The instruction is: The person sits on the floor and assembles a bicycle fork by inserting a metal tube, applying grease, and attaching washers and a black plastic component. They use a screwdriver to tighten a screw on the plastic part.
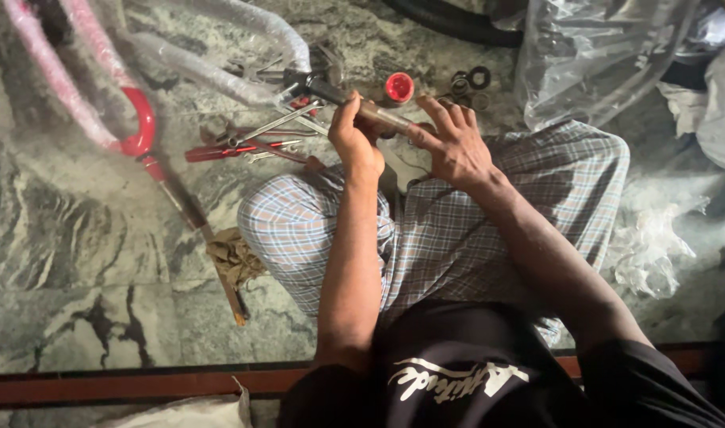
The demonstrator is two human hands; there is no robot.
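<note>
Closest, above the checked lap, the left hand is wrapped tight around a brown metal rod, while the right hand pinches its near end with spread fingers. Beyond, on the marble floor, lie a red cap, black rings, pliers and a wrapped bicycle frame.

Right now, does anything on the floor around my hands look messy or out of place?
Yes. Loose tools lie scattered in a heap on the stone floor beyond your left hand, and a crumpled brown rag sits beside your knee.
</note>
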